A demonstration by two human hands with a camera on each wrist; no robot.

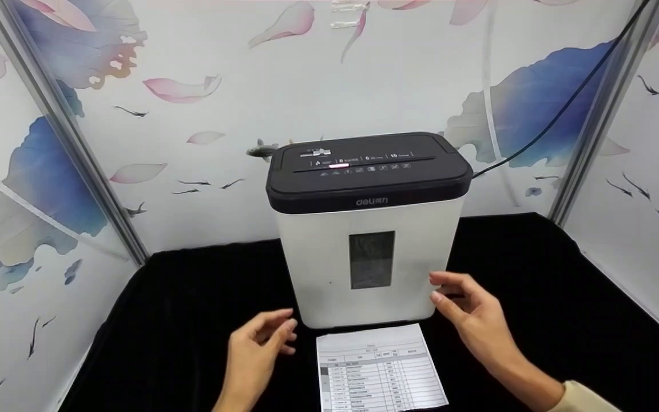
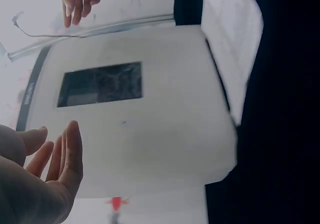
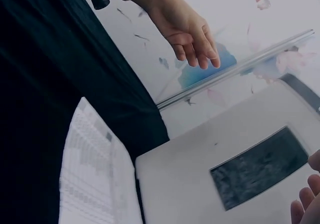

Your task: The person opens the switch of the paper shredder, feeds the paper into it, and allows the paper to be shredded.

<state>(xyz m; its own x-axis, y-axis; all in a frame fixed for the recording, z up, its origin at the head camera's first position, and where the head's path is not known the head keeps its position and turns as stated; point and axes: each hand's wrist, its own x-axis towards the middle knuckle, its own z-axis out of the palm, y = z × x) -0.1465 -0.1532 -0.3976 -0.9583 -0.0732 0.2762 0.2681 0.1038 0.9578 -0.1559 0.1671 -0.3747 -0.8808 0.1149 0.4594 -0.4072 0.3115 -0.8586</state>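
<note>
A white paper shredder with a black top (image 1: 366,177) stands upright on the black cloth, a dark window (image 1: 372,260) in its front. Before its base lies a printed sheet of paper (image 1: 378,366) with a table on it. My left hand (image 1: 255,355) hovers left of the sheet, fingers loosely bent and holding nothing. On the other side, my right hand (image 1: 478,320) is near the shredder's lower right corner, thumb and forefinger apart and nothing between them. Both hands also show in the left wrist view, where the shredder's white body (image 2: 170,129) fills the middle.
A black cable (image 1: 564,109) runs from behind the shredder up to the right. Printed wall panels with metal posts (image 1: 66,131) enclose the back and sides. Black cloth (image 1: 192,320) covers the table. A small light glows in the shredder's slot.
</note>
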